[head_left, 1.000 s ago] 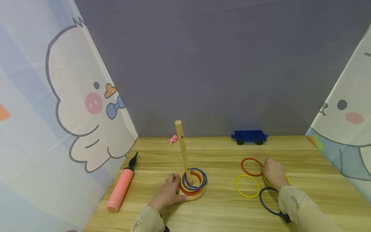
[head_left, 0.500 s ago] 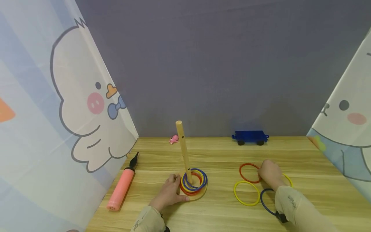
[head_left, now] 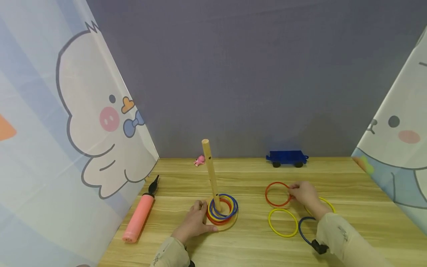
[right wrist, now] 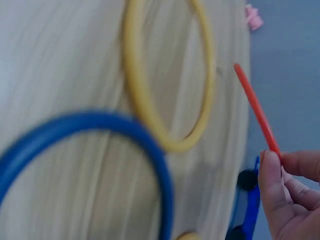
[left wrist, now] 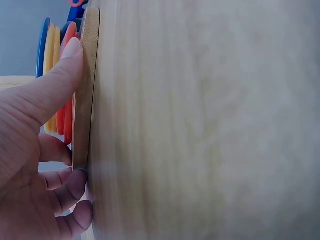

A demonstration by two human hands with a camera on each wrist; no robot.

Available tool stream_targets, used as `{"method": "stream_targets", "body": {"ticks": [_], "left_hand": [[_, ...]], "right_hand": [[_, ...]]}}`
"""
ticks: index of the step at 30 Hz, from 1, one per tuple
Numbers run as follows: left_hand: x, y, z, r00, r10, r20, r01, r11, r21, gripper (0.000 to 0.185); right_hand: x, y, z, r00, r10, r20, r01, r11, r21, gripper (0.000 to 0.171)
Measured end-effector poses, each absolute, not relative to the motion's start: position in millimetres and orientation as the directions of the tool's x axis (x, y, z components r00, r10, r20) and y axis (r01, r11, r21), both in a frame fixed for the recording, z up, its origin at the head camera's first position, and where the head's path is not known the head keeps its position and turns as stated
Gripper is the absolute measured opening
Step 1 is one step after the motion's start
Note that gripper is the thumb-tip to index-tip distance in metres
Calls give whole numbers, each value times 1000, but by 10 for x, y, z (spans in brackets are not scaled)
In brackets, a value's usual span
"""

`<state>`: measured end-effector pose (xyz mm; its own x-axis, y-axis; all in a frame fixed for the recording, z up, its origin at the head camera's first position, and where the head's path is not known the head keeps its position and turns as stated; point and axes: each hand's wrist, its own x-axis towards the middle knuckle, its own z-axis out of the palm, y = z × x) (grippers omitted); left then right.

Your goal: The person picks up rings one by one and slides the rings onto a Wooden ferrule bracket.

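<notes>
Pinched between thumb and fingertips of my right hand, a red ring is raised and seen nearly edge-on in the right wrist view. My left hand holds the edge of a ring-toss stand's round wooden base, thumb along the near side and fingers round the left. An upright wooden post rises from that base. Red, yellow and blue rings lie stacked around the post's foot. Below the red ring is a loose yellow ring, with a blue ring beside it.
Another yellow ring is partly hidden behind the right forearm. A pink hand pump lies at the left. Along the back sit a small pink figure and a blue toy wagon, before a grey backdrop.
My right hand has taken the red ring and lifted it, drawing it left and away from the yellow ring at the right. The left hand stays on the base.
</notes>
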<state>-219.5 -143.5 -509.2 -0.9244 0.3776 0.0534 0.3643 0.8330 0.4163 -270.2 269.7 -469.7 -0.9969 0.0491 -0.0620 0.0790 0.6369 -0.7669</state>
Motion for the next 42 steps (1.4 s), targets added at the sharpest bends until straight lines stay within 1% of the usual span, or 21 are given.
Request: {"method": "stream_targets", "body": {"ticks": [2, 6, 14, 23, 30, 42], "left_hand": [[-2192, -1437, -5085, -924, 379, 59, 367, 829, 423, 109], [-2191, -1441, -5086, -923, 379, 58, 367, 827, 426, 109], [-2196, -1440, -5091, -926, 375, 51, 360, 832, 421, 109], [-2192, -1435, -5108, -927, 373, 50, 359, 836, 414, 109], [-2188, -1437, -5094, -926, 373, 60, 362, 832, 419, 109], [-2157, -1432, -5058, -924, 377, 57, 366, 835, 411, 110]], "right_hand": [[-2676, 2639, -4657, -993, 39, -113, 117, 522, -845, 28], [-2606, 2530, -4565, -989, -20, -144, 127, 366, -922, 36], [-2454, 2311, -4346, -976, -138, -166, 132, 227, -965, 40], [-2286, 2058, -4101, -962, -234, -138, 110, 128, -986, 36], [-2179, 1893, -3927, -941, -325, -95, 73, 79, -994, 39], [-2073, 1638, -3610, -933, -357, -42, 29, 40, -999, 38]]}}
